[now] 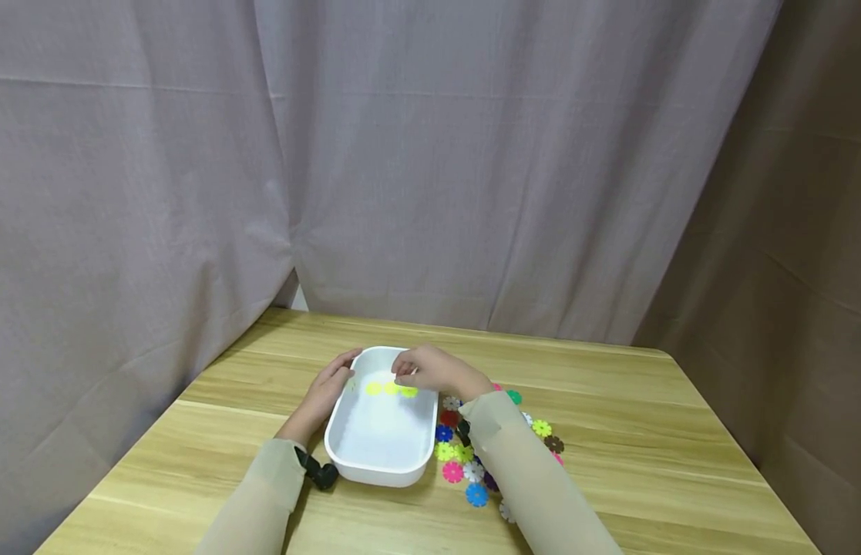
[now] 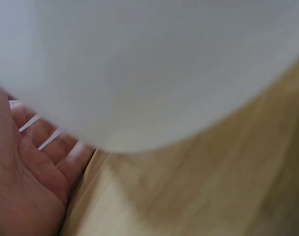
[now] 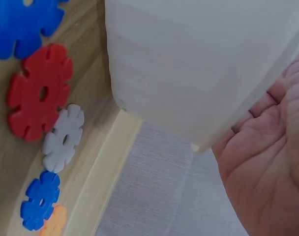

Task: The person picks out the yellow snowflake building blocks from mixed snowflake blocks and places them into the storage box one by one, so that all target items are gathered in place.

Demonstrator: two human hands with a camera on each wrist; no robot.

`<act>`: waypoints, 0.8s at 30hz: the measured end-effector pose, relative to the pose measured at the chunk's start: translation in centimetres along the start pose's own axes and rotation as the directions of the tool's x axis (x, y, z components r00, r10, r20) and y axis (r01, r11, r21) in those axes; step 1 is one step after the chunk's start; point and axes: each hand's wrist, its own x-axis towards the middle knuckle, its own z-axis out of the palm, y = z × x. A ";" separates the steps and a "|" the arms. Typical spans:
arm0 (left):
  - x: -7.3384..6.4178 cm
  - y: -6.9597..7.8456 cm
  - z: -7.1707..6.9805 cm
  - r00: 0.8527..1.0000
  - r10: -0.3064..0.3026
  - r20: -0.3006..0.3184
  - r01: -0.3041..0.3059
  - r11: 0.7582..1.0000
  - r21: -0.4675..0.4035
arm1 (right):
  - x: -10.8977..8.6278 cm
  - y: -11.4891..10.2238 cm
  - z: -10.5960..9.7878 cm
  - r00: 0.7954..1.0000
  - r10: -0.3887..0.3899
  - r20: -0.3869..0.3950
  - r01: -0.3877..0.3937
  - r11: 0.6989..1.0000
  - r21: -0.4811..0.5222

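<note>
A deep white plastic tray stands on the table with a few yellow notched discs inside, toward its far end. My left hand grips its left rim, thumb at the edge; in the left wrist view the fingers reach along the outside beneath the tray wall. Over the far right part of the tray is my right hand, its fingers bent downward above the yellow discs. In the right wrist view the tray's wall hides those fingertips, and I cannot tell whether they pinch a disc.
To the tray's right lies a spread of flower-shaped notched discs, among them a pink one, a light blue one, a brown one and a red one. My right forearm partly covers them. Grey curtains hang behind the wooden table.
</note>
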 end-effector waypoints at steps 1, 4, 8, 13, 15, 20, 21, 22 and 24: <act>0.0 0.0 0.0 1.000 0.001 0.000 -0.001 1.000 0.003 | -0.3 -0.1 -0.1 1.000 -0.007 -0.008 0.007 1.000 0.000; -0.1 0.0 0.0 1.000 -0.008 -0.003 0.008 1.000 -0.001 | -1.2 -0.4 -0.3 0.999 -0.024 -0.035 0.024 1.000 0.019; 0.0 0.1 0.0 1.000 -0.014 0.000 0.014 1.000 -0.001 | -2.5 -0.2 -0.6 0.994 -0.043 -0.098 0.048 0.998 0.049; 0.2 0.2 -0.1 1.000 -0.011 -0.005 0.011 1.000 -0.007 | -3.9 0.7 -0.7 0.982 -0.085 -0.169 0.103 0.989 0.102; 0.2 0.2 -0.1 1.000 -0.013 -0.007 0.013 1.000 -0.010 | -4.5 0.9 -0.7 0.980 -0.085 -0.180 0.106 0.988 0.112; 0.3 0.1 0.1 1.000 -0.010 0.009 0.010 1.000 0.003 | -5.8 1.6 -1.0 0.976 -0.051 -0.214 0.077 0.991 0.114; 0.3 0.0 0.2 1.000 -0.008 0.009 0.008 1.000 0.007 | -6.1 1.8 -1.1 0.974 -0.045 -0.221 0.073 0.990 0.118; 0.3 -0.1 0.3 1.000 -0.006 0.007 0.006 1.000 0.006 | -6.4 2.1 -1.3 0.973 -0.041 -0.228 0.070 0.990 0.120; 0.4 -0.2 0.4 1.000 -0.008 0.000 0.008 1.000 -0.007 | -7.0 2.7 -1.5 0.970 -0.036 -0.241 0.067 0.990 0.124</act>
